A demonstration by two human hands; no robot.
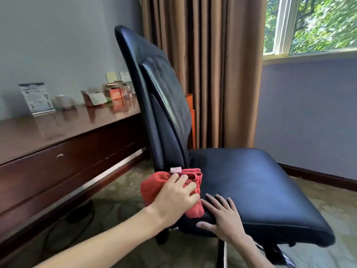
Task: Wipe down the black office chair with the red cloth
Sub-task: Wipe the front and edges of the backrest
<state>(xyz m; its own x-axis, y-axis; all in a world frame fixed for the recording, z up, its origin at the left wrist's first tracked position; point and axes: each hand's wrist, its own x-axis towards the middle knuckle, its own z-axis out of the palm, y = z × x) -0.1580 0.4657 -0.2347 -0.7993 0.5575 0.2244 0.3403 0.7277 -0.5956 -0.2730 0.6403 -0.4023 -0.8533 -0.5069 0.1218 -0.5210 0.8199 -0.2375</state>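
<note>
The black office chair (251, 182) stands in the middle of the view, its tall backrest on the left and its seat reaching toward the right. A bunched red cloth (154, 182) with a small pale tag lies on the seat's near left corner, just below the backrest. My left hand (176, 196) presses down on the red cloth with fingers curled over it. Just right of it, my right hand (222, 217) rests flat on the seat's front edge, fingers spread, holding nothing.
A long dark wooden desk (58, 136) with drawers runs along the left wall, carrying a sign stand (35, 98), a cup and small boxes. Brown curtains (208, 70) hang behind the chair, with a window (313, 26) at the upper right. A black cable lies on the patterned carpet (116, 206).
</note>
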